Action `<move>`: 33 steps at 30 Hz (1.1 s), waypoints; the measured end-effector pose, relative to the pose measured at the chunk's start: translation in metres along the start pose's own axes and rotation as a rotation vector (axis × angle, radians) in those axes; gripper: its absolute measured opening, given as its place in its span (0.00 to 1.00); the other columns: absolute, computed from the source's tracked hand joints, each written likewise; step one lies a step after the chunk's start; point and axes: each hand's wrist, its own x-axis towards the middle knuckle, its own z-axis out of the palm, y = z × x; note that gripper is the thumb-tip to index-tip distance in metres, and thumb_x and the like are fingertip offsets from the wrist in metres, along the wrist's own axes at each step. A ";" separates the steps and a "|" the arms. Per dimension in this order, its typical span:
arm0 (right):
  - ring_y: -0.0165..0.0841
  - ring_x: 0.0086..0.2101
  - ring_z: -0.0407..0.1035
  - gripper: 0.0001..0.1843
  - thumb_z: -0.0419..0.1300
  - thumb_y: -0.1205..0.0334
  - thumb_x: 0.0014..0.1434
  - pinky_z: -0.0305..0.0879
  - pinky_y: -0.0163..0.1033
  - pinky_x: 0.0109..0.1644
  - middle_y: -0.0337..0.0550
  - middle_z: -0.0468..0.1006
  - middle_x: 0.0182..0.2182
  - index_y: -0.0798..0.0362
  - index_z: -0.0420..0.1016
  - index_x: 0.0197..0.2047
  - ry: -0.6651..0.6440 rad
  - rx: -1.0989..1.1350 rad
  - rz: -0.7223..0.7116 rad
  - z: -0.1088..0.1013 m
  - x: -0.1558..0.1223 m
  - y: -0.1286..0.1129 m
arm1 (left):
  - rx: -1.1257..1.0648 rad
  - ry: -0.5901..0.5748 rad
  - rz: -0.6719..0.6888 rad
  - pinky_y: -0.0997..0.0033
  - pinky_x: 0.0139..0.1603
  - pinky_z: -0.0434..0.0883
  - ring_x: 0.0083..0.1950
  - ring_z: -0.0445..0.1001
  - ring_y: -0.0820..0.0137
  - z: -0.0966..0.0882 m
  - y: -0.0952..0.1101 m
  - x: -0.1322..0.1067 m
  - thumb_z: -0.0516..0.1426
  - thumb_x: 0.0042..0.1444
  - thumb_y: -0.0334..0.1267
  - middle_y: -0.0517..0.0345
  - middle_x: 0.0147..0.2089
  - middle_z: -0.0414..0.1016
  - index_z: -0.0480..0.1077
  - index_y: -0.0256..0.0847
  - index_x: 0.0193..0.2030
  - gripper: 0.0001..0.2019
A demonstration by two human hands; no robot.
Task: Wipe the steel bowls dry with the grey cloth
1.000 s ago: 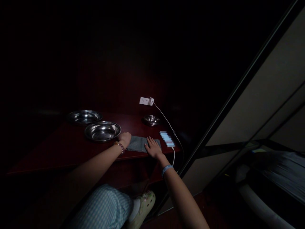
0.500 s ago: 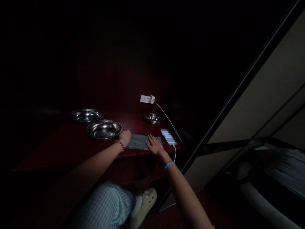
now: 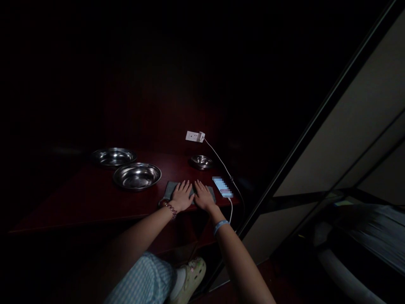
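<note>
no writing can be read: the phone screen [image 3: 222,187] at the right is blurred into blocks, and any print on the far wall socket [image 3: 191,136] is too small.

Dim shadow filled most of the room. A dark-red wooden desk [image 3: 79,198] stretched toward eight o'clock, a reddish back wall [image 3: 152,105] rose toward ten, pale panels [image 3: 329,147] stood at three, reddish floor [image 3: 281,274] showed at five.

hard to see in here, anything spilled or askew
Nothing looks spilled or damaged; the gray cloth lies under the left hand and right hand. Only the white cable, drooping from the phone past the front of the table, looks untidy.
</note>
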 end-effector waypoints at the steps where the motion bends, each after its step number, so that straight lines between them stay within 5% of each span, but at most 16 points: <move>1: 0.35 0.76 0.40 0.36 0.44 0.61 0.71 0.38 0.46 0.78 0.47 0.43 0.77 0.58 0.45 0.79 0.011 0.003 -0.009 0.001 0.001 0.000 | -0.019 -0.017 -0.006 0.49 0.77 0.49 0.80 0.50 0.55 0.003 -0.002 0.000 0.41 0.71 0.45 0.45 0.80 0.51 0.55 0.37 0.78 0.31; 19: 0.39 0.76 0.40 0.35 0.43 0.44 0.75 0.40 0.51 0.78 0.48 0.44 0.77 0.48 0.49 0.79 -0.036 0.008 0.081 0.001 0.000 0.026 | -0.026 -0.097 -0.112 0.42 0.76 0.47 0.81 0.44 0.49 -0.002 -0.056 -0.010 0.39 0.67 0.64 0.39 0.81 0.43 0.51 0.36 0.79 0.43; 24: 0.39 0.76 0.39 0.34 0.41 0.46 0.76 0.40 0.52 0.78 0.50 0.43 0.77 0.50 0.47 0.79 -0.045 -0.030 0.116 0.000 0.003 0.018 | 0.065 -0.120 -0.106 0.42 0.78 0.41 0.81 0.46 0.48 -0.008 -0.043 -0.004 0.40 0.68 0.60 0.36 0.79 0.49 0.53 0.33 0.78 0.41; 29: 0.40 0.76 0.41 0.34 0.42 0.49 0.76 0.42 0.55 0.77 0.52 0.45 0.77 0.51 0.47 0.79 -0.046 -0.059 0.085 0.001 0.008 0.017 | 0.015 -0.026 0.018 0.52 0.78 0.44 0.81 0.45 0.55 -0.009 -0.013 0.010 0.42 0.70 0.48 0.43 0.81 0.45 0.51 0.33 0.79 0.35; 33: 0.39 0.76 0.39 0.35 0.41 0.46 0.76 0.39 0.51 0.78 0.51 0.45 0.77 0.52 0.48 0.79 -0.076 -0.026 0.042 -0.001 0.009 0.026 | -0.090 -0.043 0.086 0.49 0.77 0.50 0.80 0.50 0.56 0.000 -0.013 0.017 0.40 0.71 0.47 0.46 0.80 0.51 0.54 0.38 0.78 0.32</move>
